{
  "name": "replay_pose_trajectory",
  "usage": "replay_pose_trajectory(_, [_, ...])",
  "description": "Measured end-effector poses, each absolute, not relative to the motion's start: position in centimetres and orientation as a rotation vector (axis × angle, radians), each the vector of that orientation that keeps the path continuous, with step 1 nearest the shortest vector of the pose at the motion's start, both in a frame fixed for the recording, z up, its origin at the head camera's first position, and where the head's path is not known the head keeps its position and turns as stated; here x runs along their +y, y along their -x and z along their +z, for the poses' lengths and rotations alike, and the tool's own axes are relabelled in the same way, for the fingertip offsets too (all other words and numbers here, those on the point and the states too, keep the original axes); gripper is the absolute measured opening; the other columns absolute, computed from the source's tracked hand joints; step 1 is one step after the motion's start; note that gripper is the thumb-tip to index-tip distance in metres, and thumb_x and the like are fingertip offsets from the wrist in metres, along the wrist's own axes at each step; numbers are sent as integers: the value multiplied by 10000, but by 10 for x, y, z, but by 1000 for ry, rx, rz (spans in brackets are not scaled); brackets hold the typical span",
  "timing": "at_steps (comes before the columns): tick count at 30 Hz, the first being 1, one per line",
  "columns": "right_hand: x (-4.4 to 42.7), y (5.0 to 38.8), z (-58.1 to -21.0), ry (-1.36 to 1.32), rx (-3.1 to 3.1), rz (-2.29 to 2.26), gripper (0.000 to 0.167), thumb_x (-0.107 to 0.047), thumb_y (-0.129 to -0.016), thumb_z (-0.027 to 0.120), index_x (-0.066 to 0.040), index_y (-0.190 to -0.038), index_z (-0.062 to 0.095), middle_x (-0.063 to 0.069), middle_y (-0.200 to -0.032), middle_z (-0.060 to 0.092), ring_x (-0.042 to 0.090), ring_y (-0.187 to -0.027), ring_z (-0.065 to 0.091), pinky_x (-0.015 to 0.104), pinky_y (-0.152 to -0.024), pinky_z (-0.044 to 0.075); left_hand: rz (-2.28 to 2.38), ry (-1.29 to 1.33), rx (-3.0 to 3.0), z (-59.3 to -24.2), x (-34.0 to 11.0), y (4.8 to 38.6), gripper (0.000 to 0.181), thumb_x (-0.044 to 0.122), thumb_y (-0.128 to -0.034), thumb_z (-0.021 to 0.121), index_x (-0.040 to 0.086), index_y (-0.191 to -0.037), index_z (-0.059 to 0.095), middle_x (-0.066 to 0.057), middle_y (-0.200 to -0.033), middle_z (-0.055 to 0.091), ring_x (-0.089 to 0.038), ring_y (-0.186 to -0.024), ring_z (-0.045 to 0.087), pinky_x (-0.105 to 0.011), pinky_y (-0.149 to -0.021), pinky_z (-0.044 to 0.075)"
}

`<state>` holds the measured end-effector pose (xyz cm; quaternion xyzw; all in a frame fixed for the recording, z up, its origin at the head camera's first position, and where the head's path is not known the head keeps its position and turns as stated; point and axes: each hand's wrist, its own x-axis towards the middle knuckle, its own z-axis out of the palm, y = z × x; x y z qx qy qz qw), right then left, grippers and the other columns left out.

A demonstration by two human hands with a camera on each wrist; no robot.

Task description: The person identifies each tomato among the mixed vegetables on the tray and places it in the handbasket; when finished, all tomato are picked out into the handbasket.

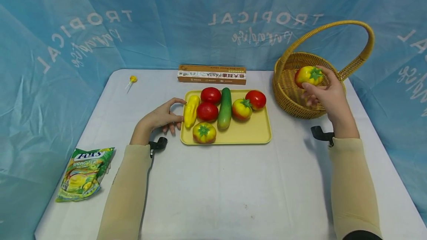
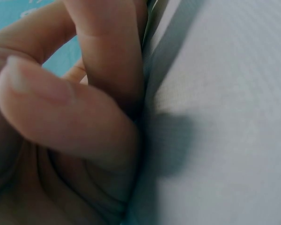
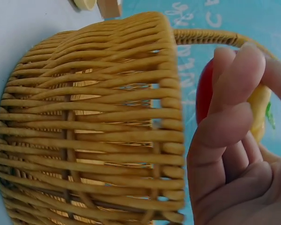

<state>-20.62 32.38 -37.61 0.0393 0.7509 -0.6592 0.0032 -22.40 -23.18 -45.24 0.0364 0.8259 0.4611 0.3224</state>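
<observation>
My right hand (image 1: pixel 328 90) grips a red-and-yellow tomato (image 1: pixel 310 75) with a green leafy top, over the opening of a wicker basket (image 1: pixel 300 110). In the right wrist view the fingers curl round the tomato (image 3: pixel 205 93) beside the basket's rim. At the left edge of a yellow tray (image 1: pixel 247 136), my left hand (image 1: pixel 161 117) rests with loosely bent fingers, its tips close to a yellow pepper (image 1: pixel 191 112). Also on the tray are a cucumber (image 1: pixel 225 108), several red round tomatoes (image 1: pixel 207 112) and two more yellow-and-red tomatoes (image 1: pixel 204 133).
Behind the tray lies a brown pasta box (image 1: pixel 211 75). A yellow lollipop (image 1: pixel 133 79) is at the back left, and a green Fox's candy bag (image 1: pixel 85 173) at the front left. The basket's tall handle (image 1: pixel 360 56) arches up on the right. Blue cloth (image 1: pixel 186 17) surrounds the white table.
</observation>
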Motion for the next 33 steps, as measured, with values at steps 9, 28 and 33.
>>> replay_pose_trajectory(9, [326,215,-385,-308,2400,-1949,957,-346,-936,813,-263,-1675,211,-57,-750,763,141,-518,660,270,-499,516,1223,-84,2149,-452,-231,225,681,304,-1015,703,320,-1575,316,-130,-825,761,-225,-543,694,-272,-477,506])
replay_pose_trajectory(28, [325,219,-388,-383,2456,-1850,949,-381,-991,732,-324,-1707,111,-102,-742,764,124,-526,665,280,-523,499,1216,-72,2151,-452,-232,225,682,306,-1013,701,321,-1574,314,-125,-826,763,-227,-550,700,-271,-481,506])
replay_pose_trajectory(33, [323,217,-386,-395,2470,-1854,951,-415,-967,755,-328,-1698,153,-118,-772,754,111,-549,682,243,-541,555,1214,-71,2152,-452,-232,224,683,306,-1014,702,322,-1576,315,-127,-829,762,-227,-551,700,-267,-480,502])
